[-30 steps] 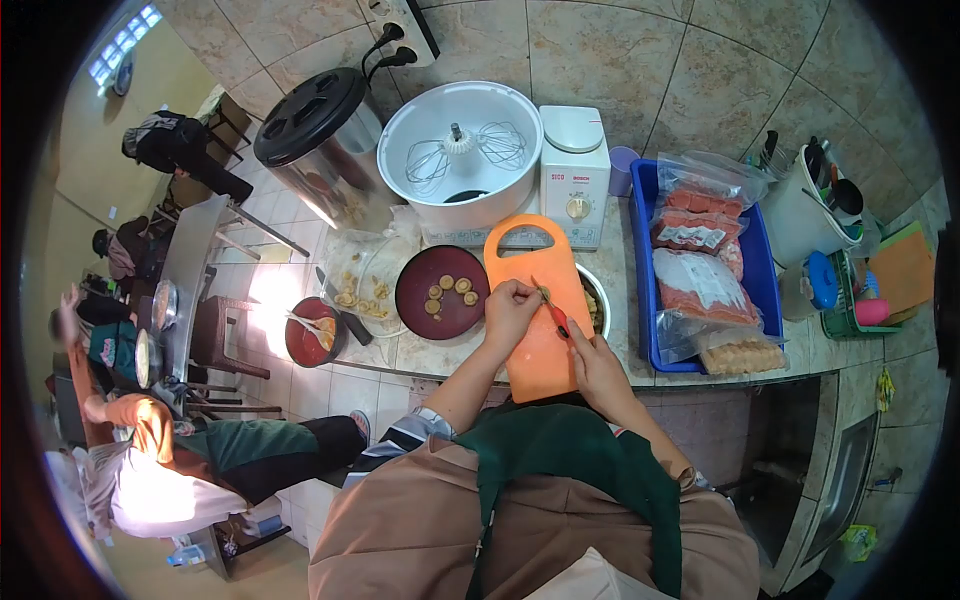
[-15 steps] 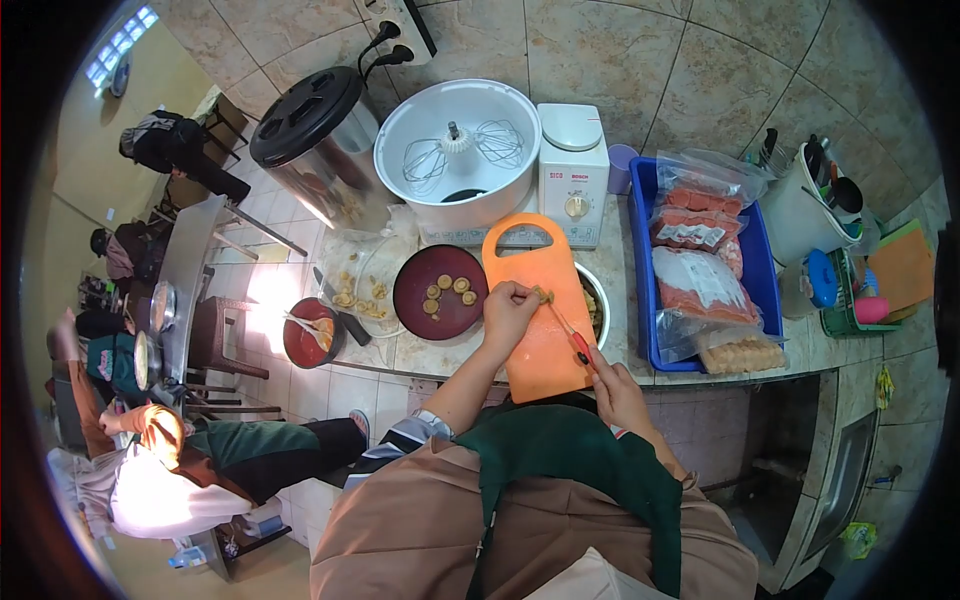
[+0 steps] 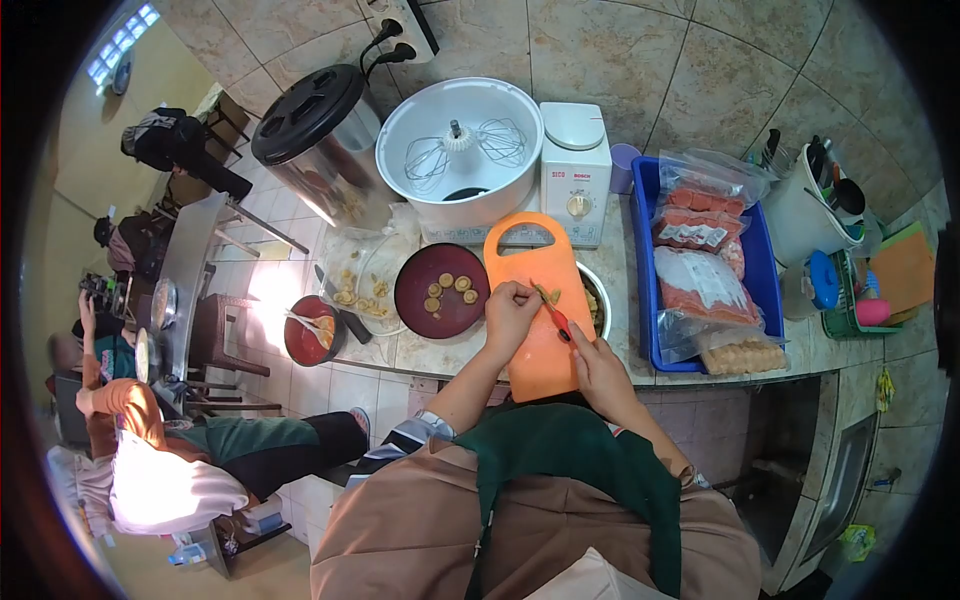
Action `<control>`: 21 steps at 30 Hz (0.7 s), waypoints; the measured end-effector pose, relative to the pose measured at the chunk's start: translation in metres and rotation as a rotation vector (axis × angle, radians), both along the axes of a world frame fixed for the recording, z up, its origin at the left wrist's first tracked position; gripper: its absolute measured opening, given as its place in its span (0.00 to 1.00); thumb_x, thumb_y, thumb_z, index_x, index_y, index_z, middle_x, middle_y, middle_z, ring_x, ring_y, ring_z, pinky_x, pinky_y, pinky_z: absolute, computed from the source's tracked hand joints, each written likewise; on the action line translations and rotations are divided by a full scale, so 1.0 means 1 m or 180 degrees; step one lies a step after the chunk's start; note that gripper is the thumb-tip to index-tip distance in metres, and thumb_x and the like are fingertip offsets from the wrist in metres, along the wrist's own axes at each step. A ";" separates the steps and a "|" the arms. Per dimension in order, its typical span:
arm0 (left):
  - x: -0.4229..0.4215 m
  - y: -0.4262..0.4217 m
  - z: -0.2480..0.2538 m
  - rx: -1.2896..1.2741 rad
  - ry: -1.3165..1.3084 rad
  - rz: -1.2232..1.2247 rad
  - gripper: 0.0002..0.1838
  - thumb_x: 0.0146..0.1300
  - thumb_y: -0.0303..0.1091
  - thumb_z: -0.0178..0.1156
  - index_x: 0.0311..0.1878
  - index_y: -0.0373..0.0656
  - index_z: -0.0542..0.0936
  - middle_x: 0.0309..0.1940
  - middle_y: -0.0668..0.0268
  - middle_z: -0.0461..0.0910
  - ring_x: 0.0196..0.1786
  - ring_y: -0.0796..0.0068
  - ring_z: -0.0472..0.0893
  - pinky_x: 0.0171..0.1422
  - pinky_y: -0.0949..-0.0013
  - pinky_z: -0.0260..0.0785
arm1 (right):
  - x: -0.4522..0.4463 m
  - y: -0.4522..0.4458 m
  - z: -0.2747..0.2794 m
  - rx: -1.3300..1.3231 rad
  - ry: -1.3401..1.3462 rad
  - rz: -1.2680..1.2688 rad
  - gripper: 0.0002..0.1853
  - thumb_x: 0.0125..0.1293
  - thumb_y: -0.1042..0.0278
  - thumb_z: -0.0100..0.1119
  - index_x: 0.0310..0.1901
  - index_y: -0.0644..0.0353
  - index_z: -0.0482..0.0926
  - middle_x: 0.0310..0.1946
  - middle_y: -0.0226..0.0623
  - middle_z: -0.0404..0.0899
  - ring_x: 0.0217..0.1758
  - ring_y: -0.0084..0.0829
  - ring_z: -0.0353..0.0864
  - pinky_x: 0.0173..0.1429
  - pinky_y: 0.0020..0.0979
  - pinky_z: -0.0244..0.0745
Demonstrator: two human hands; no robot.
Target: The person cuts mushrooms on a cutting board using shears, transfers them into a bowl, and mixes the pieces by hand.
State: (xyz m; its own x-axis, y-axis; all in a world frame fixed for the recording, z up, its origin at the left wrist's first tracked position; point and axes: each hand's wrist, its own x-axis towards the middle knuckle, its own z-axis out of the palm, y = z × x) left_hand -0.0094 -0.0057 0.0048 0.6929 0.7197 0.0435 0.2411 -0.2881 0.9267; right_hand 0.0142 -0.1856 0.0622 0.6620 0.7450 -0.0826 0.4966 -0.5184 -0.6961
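An orange cutting board [image 3: 540, 262] lies at the counter's front edge, partly over a white bowl [image 3: 604, 318] with greenish-brown pieces in it. On the board, my left hand [image 3: 512, 318] pinches a small greenish-brown food piece [image 3: 541, 291] that looks like mushroom. My right hand [image 3: 603, 375] grips a small knife [image 3: 560, 322] with a red and black handle. Its blade points up the board, against or very close to the piece. Left of the board, a maroon plate [image 3: 415, 318] carries several round brownish pieces. Beside it is a clear plastic bag [image 3: 385, 245] with similar pieces.
Behind stand a white Bosch mixer [image 3: 577, 165] with whisks and a steel container [image 3: 325, 150] with a black lid. A blue tray [image 3: 643, 265] of packaged meat is at right. A red pot [image 3: 300, 345] stands lower left. Other people [image 3: 170, 465] are at the left.
My right hand has moved up and left with the knife, its blade now nearer my left fingers. My left hand stays nearly in place. At far left, a person's arm has risen.
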 end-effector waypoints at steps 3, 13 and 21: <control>-0.001 -0.001 0.002 -0.0257 0.0046 0.0024 0.08 0.48 0.29 0.62 0.25 0.33 0.76 0.24 0.57 0.76 0.25 0.72 0.78 0.30 0.72 0.70 | -0.004 -0.017 -0.004 0.0106 -0.0159 0.0002 0.23 0.63 0.67 0.43 0.61 0.50 0.61 0.28 0.47 0.66 0.29 0.45 0.71 0.35 0.39 0.68; -0.003 0.000 0.001 -0.0121 -0.0073 -0.0063 0.07 0.49 0.28 0.60 0.25 0.32 0.76 0.24 0.60 0.75 0.26 0.75 0.77 0.30 0.74 0.69 | -0.007 -0.043 0.000 0.0036 -0.0026 -0.0014 0.24 0.62 0.68 0.44 0.61 0.49 0.60 0.26 0.47 0.67 0.28 0.45 0.71 0.35 0.38 0.68; -0.003 -0.001 0.007 -0.0010 0.0013 -0.0018 0.07 0.47 0.28 0.60 0.25 0.32 0.76 0.23 0.60 0.75 0.26 0.76 0.77 0.31 0.74 0.69 | -0.002 -0.017 0.005 0.0378 0.0058 0.0086 0.23 0.63 0.68 0.44 0.61 0.50 0.61 0.27 0.47 0.67 0.29 0.44 0.71 0.36 0.37 0.68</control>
State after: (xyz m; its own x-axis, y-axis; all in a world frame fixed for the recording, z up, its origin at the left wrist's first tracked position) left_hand -0.0123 -0.0069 0.0116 0.6972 0.7158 0.0384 0.2433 -0.2867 0.9266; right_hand 0.0124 -0.2025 0.0676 0.6406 0.7679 -0.0044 0.4962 -0.4183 -0.7608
